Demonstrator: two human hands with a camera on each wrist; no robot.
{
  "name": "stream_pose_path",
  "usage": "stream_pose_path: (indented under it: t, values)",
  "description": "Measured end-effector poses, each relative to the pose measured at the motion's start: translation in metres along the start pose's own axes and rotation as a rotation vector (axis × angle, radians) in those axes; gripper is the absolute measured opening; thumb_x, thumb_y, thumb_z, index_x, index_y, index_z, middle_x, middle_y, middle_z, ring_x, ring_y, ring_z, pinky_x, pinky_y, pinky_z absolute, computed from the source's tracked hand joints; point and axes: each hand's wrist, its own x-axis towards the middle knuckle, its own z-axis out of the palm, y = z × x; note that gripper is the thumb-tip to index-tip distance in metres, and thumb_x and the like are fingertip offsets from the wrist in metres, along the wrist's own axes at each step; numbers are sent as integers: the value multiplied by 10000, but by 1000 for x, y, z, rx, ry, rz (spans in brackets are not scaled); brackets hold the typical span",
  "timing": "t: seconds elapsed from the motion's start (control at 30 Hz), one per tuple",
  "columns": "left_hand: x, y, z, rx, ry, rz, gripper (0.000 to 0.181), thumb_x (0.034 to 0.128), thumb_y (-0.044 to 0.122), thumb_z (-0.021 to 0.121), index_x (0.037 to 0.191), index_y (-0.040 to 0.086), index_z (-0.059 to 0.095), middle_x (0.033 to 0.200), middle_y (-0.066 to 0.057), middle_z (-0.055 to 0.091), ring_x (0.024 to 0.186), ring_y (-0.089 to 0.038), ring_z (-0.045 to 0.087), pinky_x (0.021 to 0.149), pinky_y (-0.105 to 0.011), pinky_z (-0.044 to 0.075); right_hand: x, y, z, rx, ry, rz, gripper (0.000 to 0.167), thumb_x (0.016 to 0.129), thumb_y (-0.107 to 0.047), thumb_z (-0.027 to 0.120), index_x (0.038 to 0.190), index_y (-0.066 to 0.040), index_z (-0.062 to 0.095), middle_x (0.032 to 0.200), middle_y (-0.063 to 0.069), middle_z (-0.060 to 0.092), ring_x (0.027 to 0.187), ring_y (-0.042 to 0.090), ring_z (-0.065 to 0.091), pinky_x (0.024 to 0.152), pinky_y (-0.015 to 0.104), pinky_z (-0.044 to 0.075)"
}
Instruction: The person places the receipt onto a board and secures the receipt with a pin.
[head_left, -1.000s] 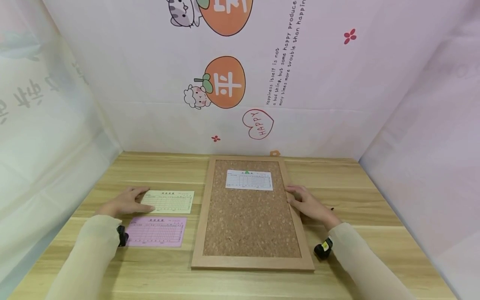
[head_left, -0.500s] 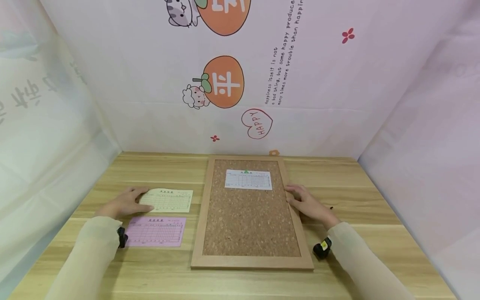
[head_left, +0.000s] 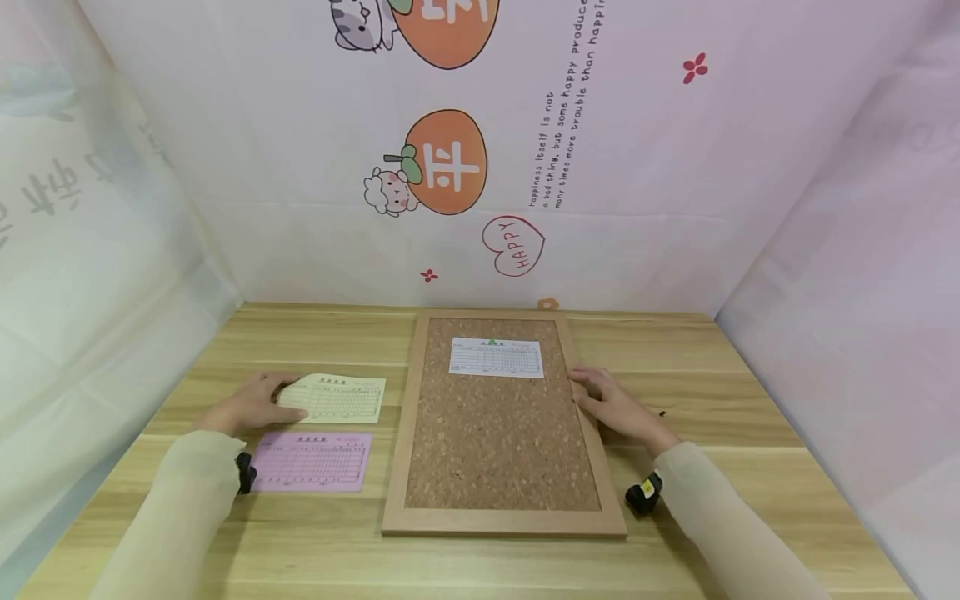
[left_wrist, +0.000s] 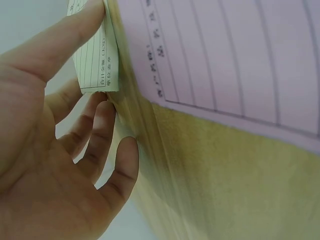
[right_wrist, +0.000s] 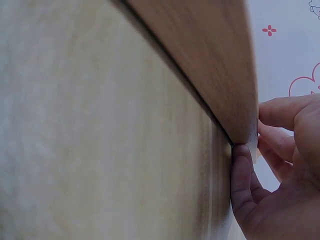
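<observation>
Work in hand looks like slips being fixed to a cork board (head_left: 510,450) – roughly a third done, by my reading.

Done: white slip (head_left: 496,361) on the far part of the board, green pin (head_left: 492,342) at the middle of its far edge. Lies fairly straight, well clear of the wooden frame (head_left: 502,522).

Left over: two slips, both off the board, to its left. Pink slip (head_left: 312,463) flat on the table (head_left: 322,550), on the near side, no fingers on it. Yellow slip (head_left: 337,402) just beyond it on the far side, gripped at its left end by the left hand (head_left: 243,407) – thumb over the face, fingers behind, far left corner bowed up. Its right part lies at table level, apart from the frame.

Right hand (head_left: 618,410) at the board's right side, fingers bent and holding the frame's edge, probably to steady it. Whether a tip reaches underneath, cannot tell.

Near half of the cork bare, with room for both slips. No second pin made out; a small dark thing (head_left: 662,414) right of the right hand is too small to name.
</observation>
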Motion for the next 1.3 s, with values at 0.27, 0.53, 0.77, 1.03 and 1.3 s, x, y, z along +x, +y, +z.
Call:
stream_pose_path:
  t: [0.27,0.53,0.77,1.03,1.3]
  values:
    - [0,5,-3,-46,27,16,767,844,246,814,1380,-131,415,1266,-350,414,1113,-454,441,977,-640,358,1,-1,-1,10,2,3,472,1060,-125,507,1475,69,392,1559,276,226,1413,525,224,1084,650,269]
    - [1,6,-3,-175,-13,12,757,852,108,797,1368,-159,312,1181,-326,538,929,-314,606,803,-416,509,2,-1,-1,6,-1,-1,475,1063,-141,507,1475,65,393,1552,273,235,1408,530,230,1080,649,277]
    - [-2,9,-2,-225,-38,3,898,869,107,783,1463,-169,169,1248,-414,479,889,-291,631,782,-419,527,0,-2,-2,8,2,1,469,1060,-130,511,1470,69,399,1554,272,240,1413,524,224,1081,650,275]
    - [-4,9,-6,-158,-30,-5,1002,866,222,799,1491,-181,128,1318,-470,414,1111,-488,545,961,-610,418,-1,-3,-2,-3,4,7,470,1059,-130,513,1474,61,400,1557,265,242,1411,523,231,1075,648,288]
    - [-1,-3,-6,-175,-10,21,761,956,195,690,1455,-187,261,1243,-361,549,1088,-437,578,977,-630,393,-1,-4,-1,-5,3,5,474,1059,-135,515,1473,64,400,1551,267,251,1405,525,241,1071,653,291]
